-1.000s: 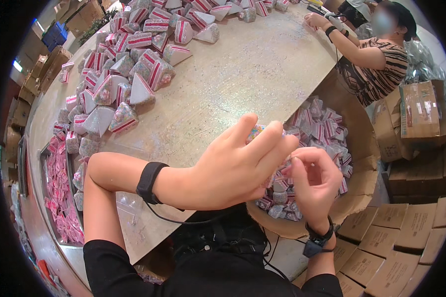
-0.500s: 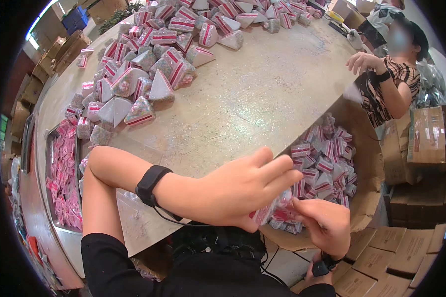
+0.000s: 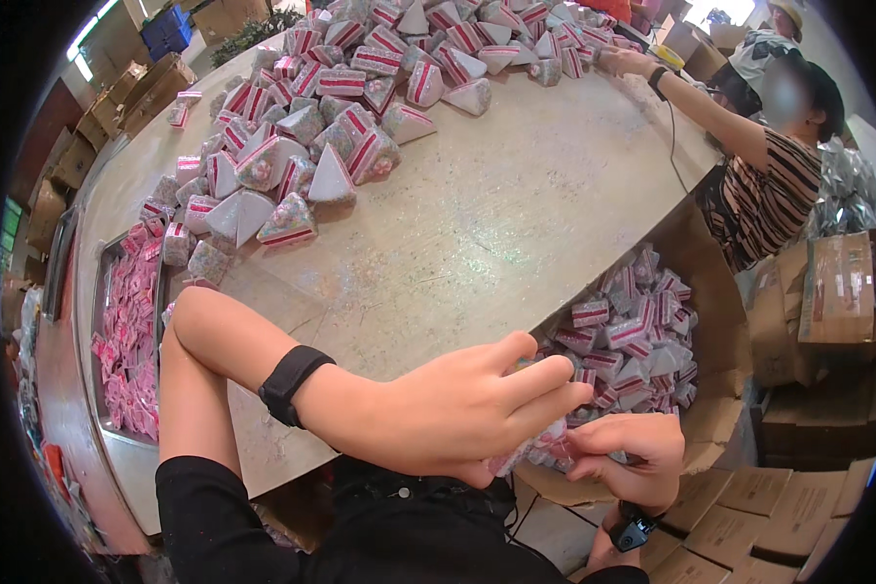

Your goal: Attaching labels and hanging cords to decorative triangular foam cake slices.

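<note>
Between my two hands is a small cake-slice-shaped piece (image 3: 547, 446), pink and white with a clear, shiny surface, mostly hidden by fingers. My left hand (image 3: 477, 404) reaches over it from the left and is closed on it, thumb below, two fingers stretched past it. My right hand (image 3: 631, 456) pinches its right end between thumb and fingertips. Both hands are above the near rim of a large cardboard carton (image 3: 725, 389). Inside the carton lie many similar slices (image 3: 633, 336), white with dark pink stripes.
A big heap of glittery cake-slice pieces (image 3: 360, 127) covers the table's (image 3: 477, 234) far left part. Left of my arm, a metal tray (image 3: 161, 331) holds small pink packets (image 3: 128, 341). A co-worker (image 3: 764, 185) reaches over the table's far right edge. Cardboard boxes (image 3: 837, 302) stand at right.
My hands stay together at the slice, the left fingers shifting slightly lower and the right hand turning a little. The co-worker's arm has stretched out toward the far heap. The view has tilted slightly.
</note>
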Action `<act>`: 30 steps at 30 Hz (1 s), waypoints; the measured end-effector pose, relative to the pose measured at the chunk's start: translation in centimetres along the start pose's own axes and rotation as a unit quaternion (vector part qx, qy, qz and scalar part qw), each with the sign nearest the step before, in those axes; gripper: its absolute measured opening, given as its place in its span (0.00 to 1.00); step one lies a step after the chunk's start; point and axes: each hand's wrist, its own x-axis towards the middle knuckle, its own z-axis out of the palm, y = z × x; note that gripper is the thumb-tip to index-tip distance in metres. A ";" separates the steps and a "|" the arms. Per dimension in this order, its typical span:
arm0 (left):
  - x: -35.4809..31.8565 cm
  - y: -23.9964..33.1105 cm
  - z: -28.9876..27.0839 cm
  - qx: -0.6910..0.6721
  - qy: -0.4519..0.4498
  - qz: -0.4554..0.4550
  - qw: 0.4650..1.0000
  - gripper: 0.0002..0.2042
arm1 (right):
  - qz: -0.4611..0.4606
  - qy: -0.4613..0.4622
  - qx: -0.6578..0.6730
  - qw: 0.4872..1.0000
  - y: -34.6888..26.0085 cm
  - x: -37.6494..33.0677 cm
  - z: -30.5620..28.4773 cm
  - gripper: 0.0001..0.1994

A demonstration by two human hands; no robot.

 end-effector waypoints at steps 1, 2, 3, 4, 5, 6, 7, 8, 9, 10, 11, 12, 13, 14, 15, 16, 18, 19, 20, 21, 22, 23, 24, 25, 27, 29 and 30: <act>0.2 -0.1 0.1 -0.001 -0.001 -0.001 1.000 0.44 | 0.010 0.013 0.014 1.000 0.2 -0.2 0.0 0.13; 0.4 -0.2 0.1 0.001 0.001 0.002 1.000 0.44 | 0.010 0.013 0.016 1.000 0.5 -0.3 0.0 0.13; 0.4 0.0 0.1 0.006 0.007 0.008 1.000 0.44 | 0.008 0.021 0.026 0.999 0.4 -0.5 0.2 0.13; 0.3 0.2 0.1 0.008 0.009 0.010 1.000 0.44 | 0.006 0.030 0.038 0.999 0.4 -0.6 0.3 0.13; 0.1 0.3 0.2 0.017 0.006 0.010 1.000 0.43 | 0.005 0.030 0.036 0.999 0.3 -0.8 0.4 0.13; 0.0 0.4 0.3 0.028 0.003 0.009 1.000 0.43 | 0.004 0.031 0.032 0.999 0.3 -0.9 0.5 0.13; -0.1 0.6 0.3 0.030 0.004 0.009 0.999 0.43 | 0.004 0.033 0.028 0.999 0.2 -1.0 0.6 0.12; -0.1 0.7 0.4 0.040 0.014 0.009 0.999 0.43 | 0.002 0.032 0.028 0.999 0.3 -1.2 0.8 0.12; 0.0 0.7 0.4 0.050 0.024 0.009 0.998 0.43 | 0.018 0.051 0.043 0.998 0.4 -1.3 1.0 0.12; 0.0 0.7 0.4 0.052 0.024 0.009 0.998 0.43 | 0.034 0.069 0.058 0.995 0.5 -1.5 1.2 0.12; -0.1 0.7 0.4 0.065 0.030 0.014 0.997 0.42 | 0.032 0.069 0.058 0.995 0.6 -1.6 1.3 0.12; -0.1 0.7 0.3 0.079 0.036 0.022 0.996 0.41 | 0.040 0.080 0.069 0.994 0.5 -1.8 1.4 0.12; 0.1 0.8 0.4 0.080 0.036 0.024 0.996 0.41 | 0.049 0.091 0.080 0.991 0.5 -1.9 1.4 0.11; 0.2 0.9 0.5 0.113 0.042 0.032 0.992 0.40 | 0.047 0.093 0.079 0.991 0.3 -2.1 1.3 0.11; 0.2 1.0 0.7 0.147 0.047 0.037 0.987 0.39 | 0.063 0.095 0.089 0.989 0.3 -2.2 1.3 0.11; 0.2 0.9 1.1 0.149 0.046 0.038 0.987 0.39 | 0.078 0.098 0.100 0.987 0.3 -2.3 1.3 0.10; 0.3 0.8 1.6 0.199 0.103 0.055 0.973 0.36 | 0.078 0.101 0.115 0.985 0.0 -2.7 1.5 0.09; 0.4 0.9 1.5 0.202 0.102 0.056 0.973 0.36 | 0.079 0.103 0.131 0.983 -0.1 -2.8 1.7 0.09; 0.6 1.0 1.3 0.221 0.114 0.066 0.966 0.32 | 0.076 0.105 0.131 0.983 -0.4 -2.8 2.0 0.09; 0.9 1.0 1.1 0.240 0.127 0.076 0.959 0.29 | 0.069 0.128 0.159 0.977 -0.7 -2.8 2.2 0.09; 1.1 1.1 1.0 0.242 0.127 0.080 0.959 0.29 | 0.061 0.150 0.186 0.969 -1.0 -2.9 2.4 0.08; 1.3 1.3 1.0 0.277 0.154 0.096 0.944 0.26 | 0.058 0.153 0.185 0.969 -1.1 -3.2 2.6 0.08; 1.5 1.4 1.0 0.312 0.181 0.110 0.926 0.23 | -0.003 0.166 0.104 0.981 -1.1 -3.6 2.9 0.09; 1.7 1.7 0.8 0.314 0.180 0.112 0.925 0.23 | -0.064 0.177 0.022 0.982 -1.1 -3.8 3.1 0.10; 1.9 2.2 0.4 0.343 0.195 0.132 0.909 0.21 | -0.107 0.190 -0.069 0.974 -2.1 -3.8 3.3 0.12; 2.3 2.9 -0.3 0.351 0.189 0.143 0.906 0.21 | -0.195 0.201 -0.252 0.926 -2.6 -3.8 3.3 0.16; 2.5 3.1 -0.6 0.357 0.184 0.154 0.903 0.21 | -0.195 0.202 -0.252 0.926 -2.9 -4.0 3.7 0.16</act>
